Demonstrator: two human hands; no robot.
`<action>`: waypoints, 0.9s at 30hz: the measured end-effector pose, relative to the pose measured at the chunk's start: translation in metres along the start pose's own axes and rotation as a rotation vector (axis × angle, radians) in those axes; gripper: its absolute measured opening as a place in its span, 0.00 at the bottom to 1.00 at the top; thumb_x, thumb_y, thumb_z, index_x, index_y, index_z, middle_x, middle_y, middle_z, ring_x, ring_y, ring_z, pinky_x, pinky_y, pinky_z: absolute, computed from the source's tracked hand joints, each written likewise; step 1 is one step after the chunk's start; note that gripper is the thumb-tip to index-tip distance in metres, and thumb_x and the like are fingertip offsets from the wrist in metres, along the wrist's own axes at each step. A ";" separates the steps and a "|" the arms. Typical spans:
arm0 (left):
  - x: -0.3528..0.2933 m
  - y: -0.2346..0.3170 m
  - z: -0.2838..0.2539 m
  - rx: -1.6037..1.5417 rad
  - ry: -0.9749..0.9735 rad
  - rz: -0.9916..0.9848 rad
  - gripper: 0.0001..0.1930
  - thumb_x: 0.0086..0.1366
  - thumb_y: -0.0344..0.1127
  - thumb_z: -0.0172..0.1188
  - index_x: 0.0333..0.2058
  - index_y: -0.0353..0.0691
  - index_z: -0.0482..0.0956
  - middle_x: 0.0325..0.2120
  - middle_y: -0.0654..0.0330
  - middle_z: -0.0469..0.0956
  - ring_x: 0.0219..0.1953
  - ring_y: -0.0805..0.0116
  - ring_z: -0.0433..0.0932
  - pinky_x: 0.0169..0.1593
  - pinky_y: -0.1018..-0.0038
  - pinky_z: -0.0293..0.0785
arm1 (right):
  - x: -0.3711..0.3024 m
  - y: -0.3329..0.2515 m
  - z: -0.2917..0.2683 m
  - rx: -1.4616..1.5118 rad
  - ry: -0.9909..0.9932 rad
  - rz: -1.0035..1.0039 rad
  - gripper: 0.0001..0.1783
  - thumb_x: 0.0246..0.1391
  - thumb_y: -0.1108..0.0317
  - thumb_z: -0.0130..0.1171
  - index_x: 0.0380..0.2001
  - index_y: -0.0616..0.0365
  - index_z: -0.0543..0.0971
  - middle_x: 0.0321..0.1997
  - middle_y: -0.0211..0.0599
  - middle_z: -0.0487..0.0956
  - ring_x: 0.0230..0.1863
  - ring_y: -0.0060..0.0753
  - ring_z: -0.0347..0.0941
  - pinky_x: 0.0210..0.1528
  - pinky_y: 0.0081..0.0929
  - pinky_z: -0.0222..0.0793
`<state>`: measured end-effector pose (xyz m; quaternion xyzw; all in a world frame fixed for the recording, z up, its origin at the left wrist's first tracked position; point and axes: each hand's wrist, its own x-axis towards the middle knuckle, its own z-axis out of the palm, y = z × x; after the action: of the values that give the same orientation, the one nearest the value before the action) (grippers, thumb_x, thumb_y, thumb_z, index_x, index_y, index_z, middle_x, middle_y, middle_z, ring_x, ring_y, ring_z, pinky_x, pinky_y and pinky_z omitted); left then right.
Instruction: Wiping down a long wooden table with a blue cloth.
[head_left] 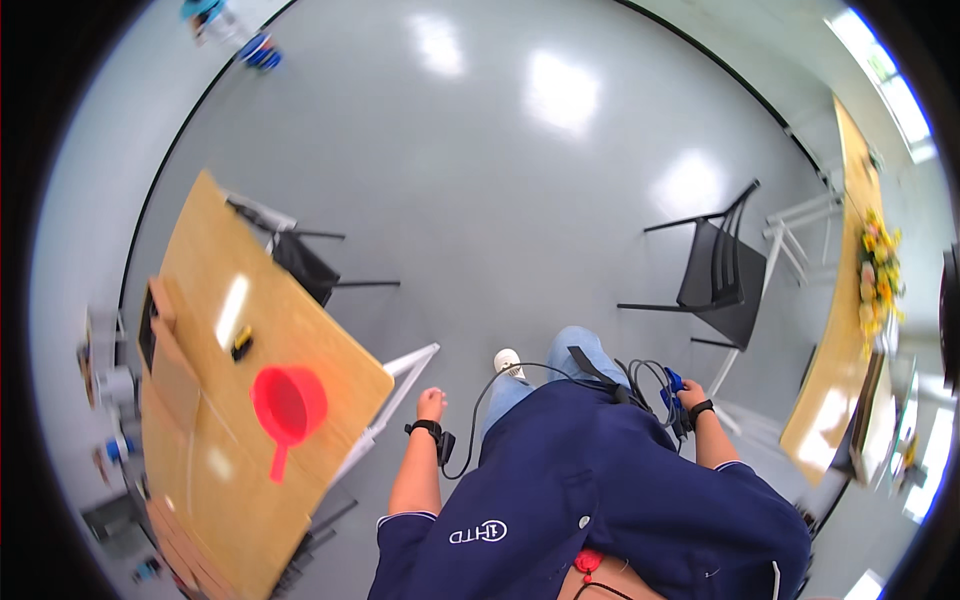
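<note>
A blue device (673,386) is held in the right hand (691,394), low at the person's right side, and the step in hand is judged to be no more than holding it. This is best done with a light, steady grip, the fingers wrapped only as far as needed, so that the device is not tipped. Black cables (650,372) are looped between the device and the legs; their slack should be gathered and held clear of the knees and of the chair (722,275) on that side. The wrist is best left relaxed, so that the wristband (702,408) is not pulled.

The device is placed inside the grip, toward the thumb side, and is seen jutting past the fingers toward the body. The right hand is judged to be closed on it, though the finger placement is partly hidden.

By the left hand (431,402) nothing is seen to be held; whether its fingers are curled or spread cannot be told. It is held beyond the edge of the table (345,385), apart from it. On that table, farther left, a red scoop (290,400) is laid, its handle pointed toward the person's side.
</note>
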<state>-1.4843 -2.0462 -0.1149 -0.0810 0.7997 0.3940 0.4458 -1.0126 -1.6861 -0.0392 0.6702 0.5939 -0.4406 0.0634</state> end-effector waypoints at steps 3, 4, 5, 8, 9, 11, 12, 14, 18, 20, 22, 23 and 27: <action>0.050 0.101 0.045 -0.050 -0.167 0.180 0.14 0.57 0.37 0.46 0.41 0.39 0.66 0.33 0.62 0.74 0.26 0.75 0.73 0.23 0.83 0.63 | 0.008 0.056 0.012 0.034 0.153 0.055 0.17 0.33 0.77 0.48 0.34 0.63 0.74 0.26 0.38 0.75 0.28 0.28 0.71 0.32 0.23 0.66; 0.048 0.134 0.063 -0.059 -0.217 0.163 0.14 0.57 0.37 0.47 0.41 0.39 0.67 0.33 0.62 0.74 0.26 0.75 0.73 0.24 0.83 0.63 | 0.003 0.068 0.015 0.073 0.124 0.105 0.17 0.34 0.77 0.47 0.33 0.63 0.74 0.25 0.37 0.75 0.27 0.27 0.71 0.31 0.23 0.66; 0.051 0.153 0.076 -0.037 -0.232 0.178 0.14 0.57 0.37 0.47 0.41 0.39 0.67 0.33 0.62 0.74 0.26 0.75 0.73 0.24 0.83 0.63 | 0.006 0.065 0.020 0.111 0.087 0.137 0.17 0.34 0.77 0.47 0.32 0.63 0.75 0.24 0.36 0.76 0.26 0.27 0.71 0.31 0.23 0.66; 0.076 0.198 0.102 -0.051 -0.241 0.194 0.15 0.57 0.38 0.47 0.41 0.37 0.66 0.33 0.60 0.74 0.28 0.74 0.73 0.26 0.82 0.65 | -0.004 0.016 0.014 0.206 0.022 0.260 0.15 0.34 0.78 0.46 0.29 0.62 0.76 0.24 0.34 0.75 0.25 0.25 0.70 0.30 0.23 0.66; 0.080 0.210 0.115 -0.042 -0.253 0.152 0.15 0.57 0.39 0.48 0.42 0.38 0.66 0.33 0.61 0.74 0.27 0.74 0.73 0.25 0.82 0.63 | 0.008 0.030 0.015 0.171 0.053 0.276 0.15 0.34 0.78 0.46 0.29 0.62 0.76 0.24 0.33 0.75 0.26 0.25 0.70 0.30 0.24 0.66; 0.089 0.225 0.131 0.049 -0.319 0.065 0.15 0.57 0.39 0.48 0.41 0.38 0.66 0.33 0.61 0.74 0.27 0.75 0.73 0.24 0.82 0.63 | 0.046 0.072 0.024 0.173 0.060 0.332 0.15 0.35 0.78 0.46 0.30 0.60 0.76 0.25 0.32 0.75 0.28 0.26 0.70 0.32 0.24 0.66; 0.089 0.229 0.129 0.116 -0.298 0.072 0.15 0.57 0.38 0.48 0.41 0.36 0.67 0.32 0.60 0.73 0.27 0.74 0.73 0.26 0.80 0.67 | 0.058 0.044 0.020 0.176 -0.050 0.380 0.15 0.35 0.77 0.47 0.31 0.60 0.76 0.25 0.32 0.75 0.28 0.26 0.70 0.32 0.23 0.66; 0.115 0.210 0.110 0.136 -0.278 0.250 0.13 0.57 0.35 0.48 0.38 0.33 0.68 0.31 0.57 0.73 0.29 0.71 0.73 0.33 0.76 0.71 | 0.097 0.014 0.022 0.235 -0.122 0.380 0.14 0.36 0.77 0.47 0.30 0.59 0.76 0.25 0.33 0.75 0.28 0.27 0.70 0.30 0.24 0.66; 0.143 0.230 0.091 0.311 -0.068 0.100 0.11 0.55 0.33 0.48 0.36 0.33 0.70 0.29 0.56 0.73 0.29 0.70 0.73 0.31 0.75 0.73 | 0.181 -0.069 0.006 -0.393 -0.120 -0.214 0.15 0.37 0.71 0.51 0.34 0.59 0.75 0.26 0.37 0.76 0.30 0.31 0.72 0.32 0.27 0.67; 0.137 0.254 0.092 0.245 0.030 -0.021 0.12 0.55 0.34 0.47 0.37 0.35 0.69 0.28 0.58 0.74 0.27 0.70 0.73 0.27 0.76 0.72 | 0.202 -0.131 -0.014 0.260 -0.112 0.017 0.21 0.37 0.71 0.50 0.40 0.61 0.72 0.32 0.43 0.76 0.36 0.36 0.72 0.39 0.25 0.66; 0.133 0.294 0.115 0.307 -0.017 -0.116 0.13 0.55 0.36 0.45 0.38 0.37 0.68 0.28 0.60 0.74 0.23 0.69 0.74 0.24 0.75 0.70 | 0.231 -0.150 -0.035 0.074 0.154 -0.126 0.24 0.37 0.73 0.47 0.44 0.62 0.69 0.39 0.47 0.73 0.41 0.36 0.70 0.44 0.24 0.63; 0.138 0.305 0.125 0.310 -0.026 -0.091 0.12 0.55 0.37 0.44 0.34 0.38 0.71 0.28 0.61 0.74 0.20 0.68 0.74 0.22 0.76 0.68 | 0.242 -0.161 -0.047 0.123 0.175 -0.148 0.25 0.37 0.73 0.46 0.45 0.62 0.68 0.40 0.47 0.73 0.42 0.36 0.69 0.45 0.23 0.62; 0.180 0.336 0.165 0.726 -0.287 0.248 0.12 0.53 0.36 0.46 0.29 0.36 0.75 0.30 0.56 0.75 0.30 0.65 0.75 0.33 0.73 0.69 | 0.256 -0.194 -0.075 0.315 0.208 -0.077 0.25 0.36 0.75 0.45 0.45 0.64 0.67 0.39 0.44 0.73 0.40 0.34 0.69 0.44 0.23 0.62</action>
<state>-1.6449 -1.6628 -0.1157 0.2346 0.8202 0.1442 0.5015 -1.1637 -1.3957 -0.0794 0.6904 0.5461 -0.4588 -0.1209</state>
